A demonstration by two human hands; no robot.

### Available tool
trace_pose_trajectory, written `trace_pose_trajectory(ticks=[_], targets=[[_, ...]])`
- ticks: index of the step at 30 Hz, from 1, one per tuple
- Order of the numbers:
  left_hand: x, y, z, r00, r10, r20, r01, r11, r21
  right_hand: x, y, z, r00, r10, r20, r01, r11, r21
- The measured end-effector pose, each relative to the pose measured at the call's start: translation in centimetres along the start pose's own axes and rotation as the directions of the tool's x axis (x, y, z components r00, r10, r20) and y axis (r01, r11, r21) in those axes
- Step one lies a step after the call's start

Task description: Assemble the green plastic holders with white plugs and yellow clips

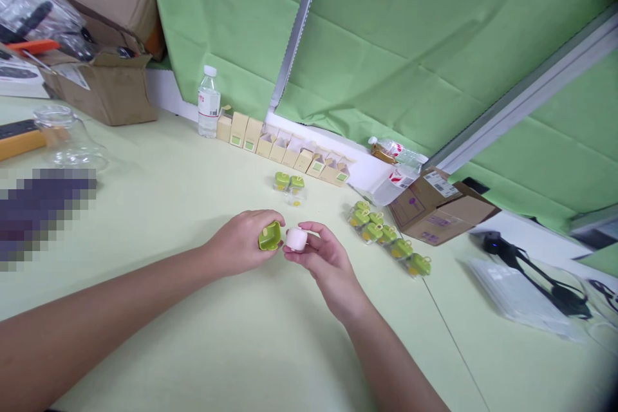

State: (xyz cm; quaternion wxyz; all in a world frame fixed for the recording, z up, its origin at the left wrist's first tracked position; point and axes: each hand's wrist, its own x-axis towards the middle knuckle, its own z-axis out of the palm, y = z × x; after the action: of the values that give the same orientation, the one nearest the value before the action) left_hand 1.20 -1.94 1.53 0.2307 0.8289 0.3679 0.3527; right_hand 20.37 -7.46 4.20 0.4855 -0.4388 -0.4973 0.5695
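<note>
Left hand (239, 243) clamps a small green plastic case (269, 236), right hand (324, 259) pinches a white rounded plastic cap (296, 239) over the tabletop (241, 347); both seem light, stiff, slippery: grip the sides.

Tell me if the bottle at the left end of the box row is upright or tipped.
Upright: the bottle stands on its base, white cap on top.

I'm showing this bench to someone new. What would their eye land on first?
The hands at centre: the left hand holds a green case, the right hand a white piece beside it. Then the row of bagged cases to their right, and small boxes lined up at the back under green cloth.
</note>
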Motion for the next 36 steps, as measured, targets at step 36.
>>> trace_pose_trajectory(ticks=[36], targets=[[-0.2,1.3,0.3,0.989,-0.026,0.145,-0.023,0.944,0.328,-0.2,2.6,1.3,0.977,-0.214,0.011,0.208,0.934,-0.291]])
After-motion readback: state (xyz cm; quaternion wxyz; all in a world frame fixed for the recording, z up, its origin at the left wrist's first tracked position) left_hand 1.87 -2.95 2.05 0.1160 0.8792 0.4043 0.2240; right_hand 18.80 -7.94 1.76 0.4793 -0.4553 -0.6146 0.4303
